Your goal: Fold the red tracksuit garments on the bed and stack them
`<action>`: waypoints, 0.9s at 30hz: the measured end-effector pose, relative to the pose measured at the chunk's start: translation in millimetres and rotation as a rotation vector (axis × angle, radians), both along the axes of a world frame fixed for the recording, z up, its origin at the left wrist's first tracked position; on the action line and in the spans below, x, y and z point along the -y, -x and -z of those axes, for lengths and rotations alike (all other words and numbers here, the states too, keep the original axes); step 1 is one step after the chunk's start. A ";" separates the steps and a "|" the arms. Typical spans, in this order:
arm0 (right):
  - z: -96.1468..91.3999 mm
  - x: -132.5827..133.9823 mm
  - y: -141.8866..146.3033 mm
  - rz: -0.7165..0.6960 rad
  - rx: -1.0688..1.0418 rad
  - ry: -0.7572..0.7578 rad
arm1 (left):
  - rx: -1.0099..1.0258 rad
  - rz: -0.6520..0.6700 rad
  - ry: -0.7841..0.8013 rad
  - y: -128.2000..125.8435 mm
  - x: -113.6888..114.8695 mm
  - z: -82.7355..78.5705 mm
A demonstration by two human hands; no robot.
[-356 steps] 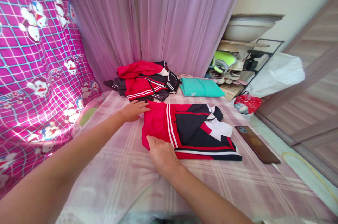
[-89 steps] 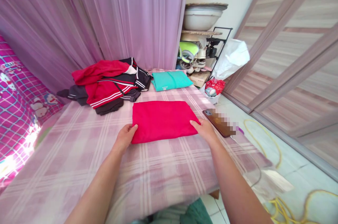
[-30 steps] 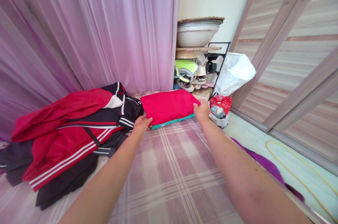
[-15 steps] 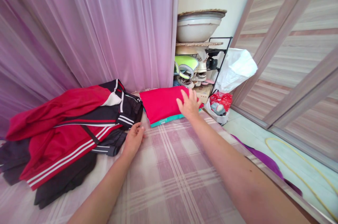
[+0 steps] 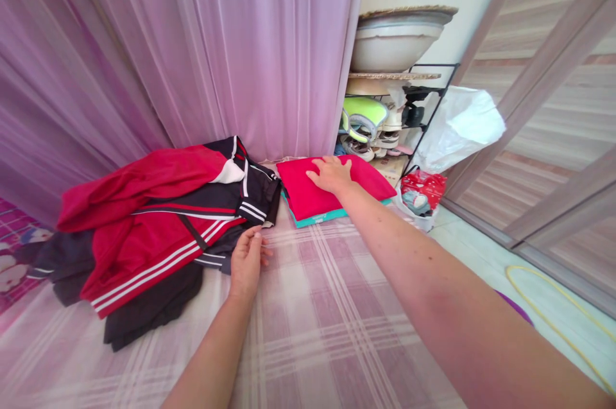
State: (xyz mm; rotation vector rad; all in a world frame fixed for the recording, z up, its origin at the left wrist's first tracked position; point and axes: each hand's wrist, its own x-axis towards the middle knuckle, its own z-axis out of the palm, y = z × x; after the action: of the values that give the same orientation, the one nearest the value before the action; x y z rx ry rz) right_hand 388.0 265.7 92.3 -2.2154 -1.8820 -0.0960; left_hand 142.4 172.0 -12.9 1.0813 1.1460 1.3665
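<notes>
A folded red garment [image 5: 308,194] lies on top of a folded teal garment [image 5: 317,219] by the curtain. My right hand [image 5: 331,174] rests flat on the red one with its fingers spread. On the plaid sheet, my left hand [image 5: 249,259] hovers or rests beside the dark cuff of a red and black track jacket [image 5: 158,223]; its fingers are loosely curved and apart, with nothing seen in them. The jacket lies in a loose heap with white stripes along its edges. Under it shows dark clothing [image 5: 149,313].
A purple curtain [image 5: 260,49] hangs behind the clothes. At the right stand a shoe rack [image 5: 436,110] with a large basin [image 5: 397,46] on top, a white plastic bag [image 5: 462,126] and a red bag [image 5: 426,187]. Beyond the bed edge, a yellow cord [image 5: 543,287] lies on the floor.
The view has turned a little to the left. My right hand has shifted leftward across the red garment, toward its middle. My left hand stays near the jacket cuff.
</notes>
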 end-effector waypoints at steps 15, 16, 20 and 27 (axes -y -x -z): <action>16.7 -13.5 -7.7 -0.054 -0.071 0.043 | 0.034 0.044 0.018 1.4 -2.9 4.8; 18.8 -5.4 -13.9 -0.016 -0.052 -0.024 | 0.030 0.049 0.017 1.3 -3.0 4.8; 33.6 16.9 -35.8 0.121 -0.101 0.021 | 0.017 0.051 0.010 1.1 -2.9 4.7; 35.8 59.5 -22.5 0.011 -0.211 -0.288 | 0.011 0.067 -0.008 0.7 -3.8 5.3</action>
State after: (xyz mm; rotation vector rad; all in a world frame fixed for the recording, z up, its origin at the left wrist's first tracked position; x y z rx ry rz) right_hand 410.5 206.2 56.5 -1.9604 -1.6306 -0.1211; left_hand 141.7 175.8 -18.2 1.1069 1.0883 1.3242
